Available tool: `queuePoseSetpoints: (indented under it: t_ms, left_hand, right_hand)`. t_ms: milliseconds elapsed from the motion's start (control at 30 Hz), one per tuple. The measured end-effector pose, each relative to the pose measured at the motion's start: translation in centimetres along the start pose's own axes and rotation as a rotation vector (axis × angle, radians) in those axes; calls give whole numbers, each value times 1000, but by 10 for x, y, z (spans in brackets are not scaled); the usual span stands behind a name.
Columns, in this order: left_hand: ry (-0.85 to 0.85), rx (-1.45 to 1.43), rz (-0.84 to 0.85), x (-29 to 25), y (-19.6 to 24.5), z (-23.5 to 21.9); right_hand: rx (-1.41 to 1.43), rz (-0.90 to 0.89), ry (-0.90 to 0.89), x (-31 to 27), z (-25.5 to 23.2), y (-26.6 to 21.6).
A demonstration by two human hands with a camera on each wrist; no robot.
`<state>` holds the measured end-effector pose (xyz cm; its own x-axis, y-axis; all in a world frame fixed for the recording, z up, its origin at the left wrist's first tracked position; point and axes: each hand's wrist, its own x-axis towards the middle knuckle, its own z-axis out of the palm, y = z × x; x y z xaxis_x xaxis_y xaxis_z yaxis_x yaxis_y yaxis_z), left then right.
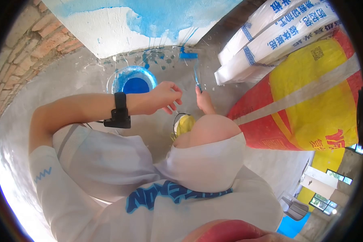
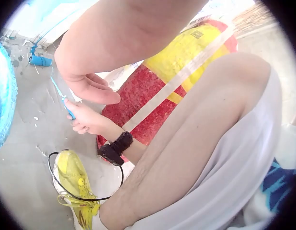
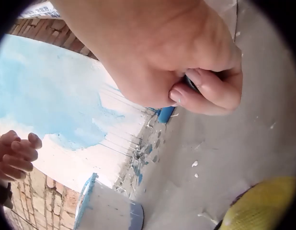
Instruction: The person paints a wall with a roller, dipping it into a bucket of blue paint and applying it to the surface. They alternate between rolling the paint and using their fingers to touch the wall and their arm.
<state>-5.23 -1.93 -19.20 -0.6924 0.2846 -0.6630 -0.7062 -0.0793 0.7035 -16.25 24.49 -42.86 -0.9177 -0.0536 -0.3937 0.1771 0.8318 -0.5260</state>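
Observation:
My right hand (image 1: 205, 101) grips the handle of a paint roller, its fingers curled round it in the right wrist view (image 3: 186, 62). The blue roller head (image 1: 188, 55) is down by the floor near the foot of a white panel (image 1: 105, 30) partly painted light blue. Nothing is held in my left hand (image 1: 165, 97), which hangs with loosely bent fingers beside a paint bucket (image 1: 117, 82). Blue paint (image 1: 136, 85) shows inside the bucket, and its rim is smeared with blue. In the left wrist view the roller head (image 2: 40, 61) lies left of both hands.
A large red and yellow sack (image 1: 306, 92) stands to the right, with white wrapped packs (image 1: 278, 38) behind it. Brick wall (image 1: 48, 34) runs at the left. Blue splashes (image 1: 159, 56) mark the floor below the panel. A yellow shoe (image 2: 74, 177) with a black cable is close by.

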Motion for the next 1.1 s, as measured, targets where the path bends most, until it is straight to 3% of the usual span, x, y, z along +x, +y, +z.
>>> queuePoseSetpoints:
  t_ms: [67,133,367,433,533,633,767,867,1100]
  left_hand:
    - [-7,-1,-3,0,-1,2]
    - [4,0,-7,0,-1,2]
    - [3,13,-20,0,-1,4]
    - [-7,12,-8,0,-2,4]
    - [-15,29,-5,2,-2,6]
    - [-6,27,-16,4,-1,7]
    - [-14,46,-14,5,0,9]
    - [-18,44,-20,6,-1,11]
    - [-13,45,-27,5,-1,12]
  right_hand:
    - [43,-19,-13,4,-3,-21]
    - [194,72,-102,5,-12,-45]
    - [409,97,-161,5,-29,-48]
    - [330,-27,-74,-5,-53,-67]
    - [333,-8,-96,-44,-101,-112]
    - [521,5,-133,-61,-134,-131]
    - [487,-17,-72,-88,-177,-163]
    - [565,-4,-125,-101,-197,-176]
    - [573,-230,-14,-100,-200,-192]
